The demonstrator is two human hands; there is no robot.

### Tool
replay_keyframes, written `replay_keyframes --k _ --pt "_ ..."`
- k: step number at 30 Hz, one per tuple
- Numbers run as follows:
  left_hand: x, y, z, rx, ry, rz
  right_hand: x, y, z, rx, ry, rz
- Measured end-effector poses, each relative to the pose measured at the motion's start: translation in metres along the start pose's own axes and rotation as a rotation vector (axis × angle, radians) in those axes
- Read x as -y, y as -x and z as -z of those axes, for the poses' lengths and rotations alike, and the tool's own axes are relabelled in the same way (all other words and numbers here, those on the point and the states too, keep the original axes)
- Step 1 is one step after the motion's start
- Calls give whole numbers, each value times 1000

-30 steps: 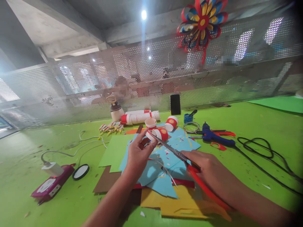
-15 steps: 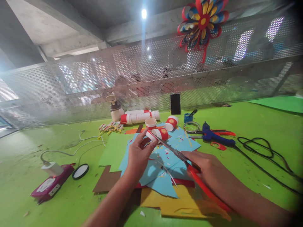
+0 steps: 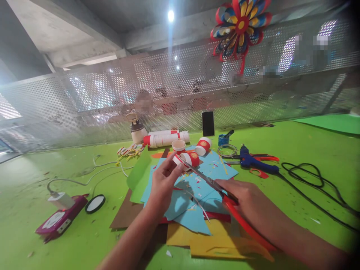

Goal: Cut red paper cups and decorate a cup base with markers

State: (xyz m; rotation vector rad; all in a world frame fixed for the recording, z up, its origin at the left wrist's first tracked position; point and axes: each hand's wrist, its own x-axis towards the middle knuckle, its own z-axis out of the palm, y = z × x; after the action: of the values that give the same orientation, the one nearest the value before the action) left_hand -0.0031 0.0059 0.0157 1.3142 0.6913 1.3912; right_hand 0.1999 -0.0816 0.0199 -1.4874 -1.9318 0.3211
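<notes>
My left hand (image 3: 164, 183) pinches a small white-and-red piece of paper cup (image 3: 177, 161) between thumb and fingers. Wrapped round the red handles of the scissors (image 3: 209, 181), my right hand (image 3: 246, 197) points their long blades up and left. The blade tips meet the held piece, and I cannot tell how far apart the blades are. Right behind the tips shows a red-and-white paper cup (image 3: 194, 159) on its side; whether it joins the held piece is unclear. Another paper cup (image 3: 179, 146) stands upright behind, and a tilted cup (image 3: 203, 146) lies to its right.
Blue paper (image 3: 222, 170) with scraps lies under the hands, over brown and yellow sheets (image 3: 216, 247). A blue glue gun (image 3: 258, 165) with a black cord is right; a purple power strip (image 3: 60, 221) is left. Stacked cups (image 3: 168, 139) and a spray bottle (image 3: 137, 131) stand behind.
The light green sheet left of my left hand has shifted right, and its left side now curls up. Both hands and the scissors stay in nearly the same place.
</notes>
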Motion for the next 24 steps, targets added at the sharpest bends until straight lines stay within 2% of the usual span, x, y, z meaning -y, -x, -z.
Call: replay_keyframes --k 4,8,10,14,18,24 --pt "-2 -1 3 60 121 17 -1 -3 4 53 -17 3" --pt "-1 -3 5 27 98 32 -8 -8 1 199 -122 -81" --pt "0 -2 6 17 77 30 -12 -10 -2 233 -172 -128" --pt "0 -2 4 36 80 49 -13 -12 -5 210 -237 -165" --pt "1 -1 4 61 54 45 -7 -11 0 266 -297 -211" --pt "3 -2 4 58 8 53 5 -10 11 218 -135 -83"
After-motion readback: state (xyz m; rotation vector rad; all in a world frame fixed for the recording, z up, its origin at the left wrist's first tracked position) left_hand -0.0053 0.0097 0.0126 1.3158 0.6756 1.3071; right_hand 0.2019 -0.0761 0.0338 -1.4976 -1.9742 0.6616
